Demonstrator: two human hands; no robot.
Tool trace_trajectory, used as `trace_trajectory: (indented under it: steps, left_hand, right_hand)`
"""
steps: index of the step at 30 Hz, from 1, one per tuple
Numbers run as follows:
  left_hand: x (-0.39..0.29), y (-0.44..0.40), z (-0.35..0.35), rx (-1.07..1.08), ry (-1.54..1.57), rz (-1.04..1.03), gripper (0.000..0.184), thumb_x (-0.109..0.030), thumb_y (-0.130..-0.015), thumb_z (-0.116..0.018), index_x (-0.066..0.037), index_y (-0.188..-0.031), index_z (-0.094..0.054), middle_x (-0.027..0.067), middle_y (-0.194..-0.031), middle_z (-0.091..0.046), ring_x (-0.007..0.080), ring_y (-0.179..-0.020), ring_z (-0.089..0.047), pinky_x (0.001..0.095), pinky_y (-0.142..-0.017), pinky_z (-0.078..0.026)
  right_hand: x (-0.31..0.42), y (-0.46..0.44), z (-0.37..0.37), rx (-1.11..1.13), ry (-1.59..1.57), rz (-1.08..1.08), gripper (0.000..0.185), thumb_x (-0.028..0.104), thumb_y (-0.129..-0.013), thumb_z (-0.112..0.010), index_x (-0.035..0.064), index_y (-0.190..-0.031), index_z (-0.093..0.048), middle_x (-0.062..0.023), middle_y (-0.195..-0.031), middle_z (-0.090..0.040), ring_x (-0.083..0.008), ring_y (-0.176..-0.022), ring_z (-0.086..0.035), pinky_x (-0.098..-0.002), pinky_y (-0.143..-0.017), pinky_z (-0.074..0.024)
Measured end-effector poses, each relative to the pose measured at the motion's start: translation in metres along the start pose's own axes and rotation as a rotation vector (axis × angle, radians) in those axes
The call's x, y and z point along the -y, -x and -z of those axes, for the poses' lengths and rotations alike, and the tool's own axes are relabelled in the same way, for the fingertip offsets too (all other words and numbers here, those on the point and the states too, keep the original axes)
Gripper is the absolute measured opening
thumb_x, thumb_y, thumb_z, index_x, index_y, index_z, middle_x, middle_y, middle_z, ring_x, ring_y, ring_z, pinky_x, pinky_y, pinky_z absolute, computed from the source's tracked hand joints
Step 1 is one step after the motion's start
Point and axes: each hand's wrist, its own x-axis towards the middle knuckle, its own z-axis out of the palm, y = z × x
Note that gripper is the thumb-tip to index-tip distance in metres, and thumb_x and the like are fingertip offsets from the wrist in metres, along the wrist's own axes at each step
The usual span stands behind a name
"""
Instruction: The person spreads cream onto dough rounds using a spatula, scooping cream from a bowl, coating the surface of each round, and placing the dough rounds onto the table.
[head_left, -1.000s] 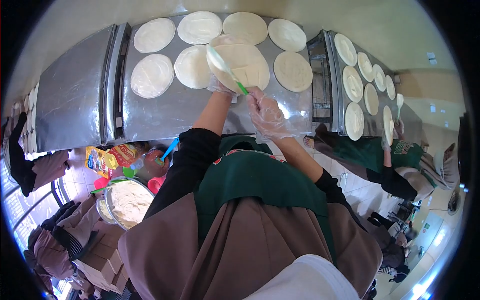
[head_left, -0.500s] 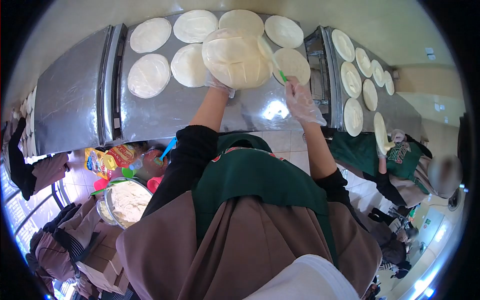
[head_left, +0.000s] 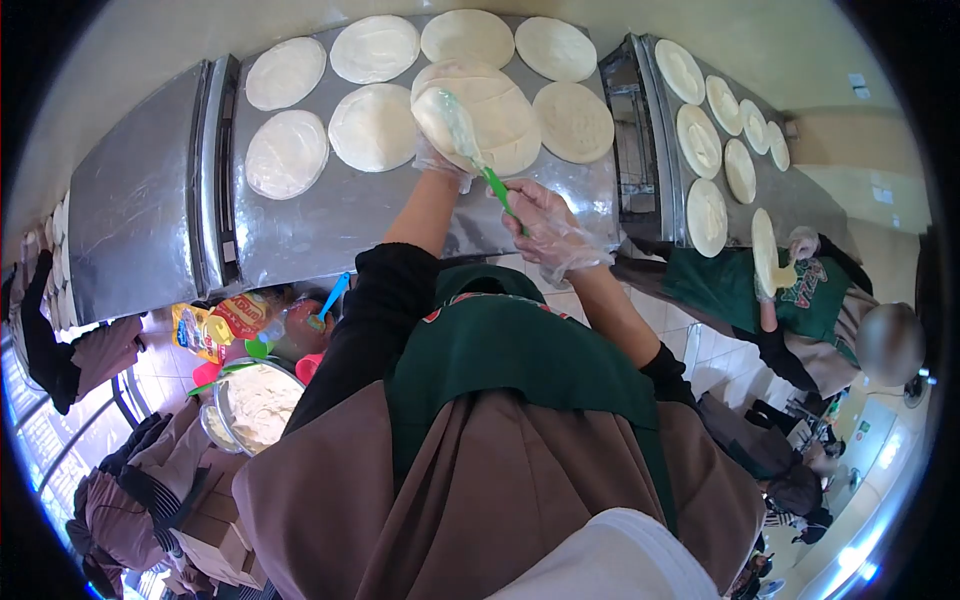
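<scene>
In a clear plastic glove, my left hand point(head_left: 441, 163) supports a flat dough round point(head_left: 505, 112) from underneath, its fingers mostly hidden by the dough. Pale cream spread covers the top of this round in ridges. My right hand point(head_left: 545, 222), also gloved, is closed around the green handle of a spatula point(head_left: 497, 188). The cream-coated blade lies against the left part of the held round. Behind and beside it, several other rounds lie on the metal counter point(head_left: 380, 215), such as a coated round point(head_left: 287, 155) at the left and a round point(head_left: 573, 122) at the right.
Below my left arm stands a metal bowl of cream point(head_left: 262, 405), near a blue-handled utensil point(head_left: 337, 294) and colourful packets point(head_left: 200, 332). A co-worker point(head_left: 815, 310) at the right holds another round over a second counter point(head_left: 790, 190). Cardboard boxes point(head_left: 220, 540) are at lower left.
My right hand has swung left and closer to me, carrying the spatula from the right edge of the held round to its left part. The held round has shifted slightly.
</scene>
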Motion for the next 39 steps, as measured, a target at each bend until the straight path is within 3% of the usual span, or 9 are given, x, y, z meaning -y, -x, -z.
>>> trace_trajectory:
  steps: [9, 12, 14, 16, 23, 25, 26, 31, 39]
  left_hand:
    - [0.01, 0.015, -0.003, -0.118, 0.108, -0.025, 0.059, -0.054, -0.092, -0.028, -0.016, -0.136, -0.039, 0.0114, -0.136, -0.046, 0.0335, -0.122, -0.046, 0.0528, -0.1, -0.04]
    - [0.008, 0.015, -0.006, -0.16, -0.076, -0.028, 0.059, -0.054, -0.093, -0.028, -0.015, -0.137, -0.038, 0.0116, -0.138, -0.045, 0.0333, -0.123, -0.046, 0.0527, -0.101, -0.04]
    - [0.019, 0.013, -0.026, -0.551, -0.585, -0.198, 0.06, -0.055, -0.093, -0.028, -0.015, -0.137, -0.039, 0.0118, -0.138, -0.045, 0.0341, -0.123, -0.046, 0.053, -0.1, -0.04]
    - [0.018, 0.014, -0.021, -0.586, -0.656, -0.224, 0.06, -0.055, -0.093, -0.029, -0.015, -0.137, -0.039, 0.0118, -0.137, -0.045, 0.0342, -0.123, -0.046, 0.0531, -0.1, -0.041]
    - [0.001, 0.032, -0.013, -0.674, -0.688, -0.266, 0.059, -0.054, -0.093, -0.033, -0.015, -0.137, -0.038, 0.0107, -0.138, -0.044, 0.0325, -0.121, -0.047, 0.0508, -0.099, -0.043]
    - [-0.002, 0.044, -0.017, -0.686, -0.765, -0.278, 0.058, -0.053, -0.093, -0.034, -0.014, -0.137, -0.038, 0.0112, -0.137, -0.045, 0.0322, -0.121, -0.047, 0.0503, -0.098, -0.043]
    - [-0.005, 0.05, -0.018, -0.698, -0.838, -0.297, 0.058, -0.052, -0.093, -0.035, -0.013, -0.136, -0.038, 0.0116, -0.135, -0.046, 0.0319, -0.121, -0.047, 0.0498, -0.098, -0.043]
    - [-0.022, 0.064, -0.016, -0.644, -0.771, -0.262, 0.059, -0.053, -0.093, -0.034, -0.013, -0.137, -0.037, 0.0122, -0.135, -0.046, 0.0314, -0.121, -0.047, 0.0497, -0.098, -0.044]
    - [-0.023, 0.048, -0.017, -0.578, -0.756, -0.23, 0.059, -0.054, -0.093, -0.034, -0.014, -0.137, -0.037, 0.0115, -0.136, -0.045, 0.0317, -0.121, -0.048, 0.0504, -0.098, -0.043]
  right_hand:
    - [0.011, 0.007, 0.051, 0.173, -0.362, 0.018, 0.035, 0.031, -0.095, -0.049, 0.005, -0.118, -0.048, 0.0029, -0.066, -0.041, -0.0041, -0.039, -0.031, -0.0183, -0.03, -0.0261]
    - [0.013, 0.004, 0.087, 0.086, -0.342, 0.066, 0.035, 0.033, -0.095, -0.048, 0.0059, -0.118, -0.049, 0.0027, -0.067, -0.043, -0.0043, -0.041, -0.033, -0.0197, -0.031, -0.0273]
    - [0.008, -0.007, 0.119, 0.036, -0.352, 0.074, 0.035, 0.033, -0.095, -0.048, 0.0064, -0.118, -0.049, 0.0024, -0.067, -0.043, -0.0046, -0.041, -0.033, -0.0203, -0.032, -0.0275]
    - [-0.001, -0.02, 0.148, -0.022, -0.362, 0.085, 0.034, 0.032, -0.095, -0.048, 0.0069, -0.118, -0.049, 0.0022, -0.067, -0.043, -0.0048, -0.041, -0.033, -0.021, -0.032, -0.0278]
    - [-0.074, -0.119, 0.252, -0.58, 0.081, 0.067, 0.033, 0.032, -0.093, -0.049, 0.0073, -0.114, -0.052, -0.0053, -0.068, -0.055, -0.0149, -0.051, -0.052, -0.0288, -0.043, -0.0407]
    - [-0.107, -0.153, 0.279, -0.882, 1.187, 0.389, 0.03, 0.025, -0.09, -0.05, 0.0046, -0.112, -0.053, -0.0172, -0.075, -0.062, -0.0313, -0.064, -0.062, -0.0417, -0.056, -0.0485]
    - [-0.097, -0.149, 0.258, -0.868, 1.188, 0.257, 0.031, 0.019, -0.087, -0.05, 0.0038, -0.113, -0.052, -0.0247, -0.083, -0.062, -0.0417, -0.076, -0.061, -0.05, -0.068, -0.0483]
    - [-0.158, -0.187, 0.242, -0.892, 1.14, 0.307, 0.028, 0.018, -0.087, -0.049, 0.0073, -0.113, -0.053, -0.0236, -0.081, -0.062, -0.0422, -0.079, -0.061, -0.0507, -0.068, -0.048]
    - [-0.153, -0.143, 0.21, -0.651, 0.868, 0.327, 0.026, 0.022, -0.091, -0.049, 0.01, -0.114, -0.051, -0.0171, -0.077, -0.061, -0.0323, -0.064, -0.059, -0.0432, -0.06, -0.0483]
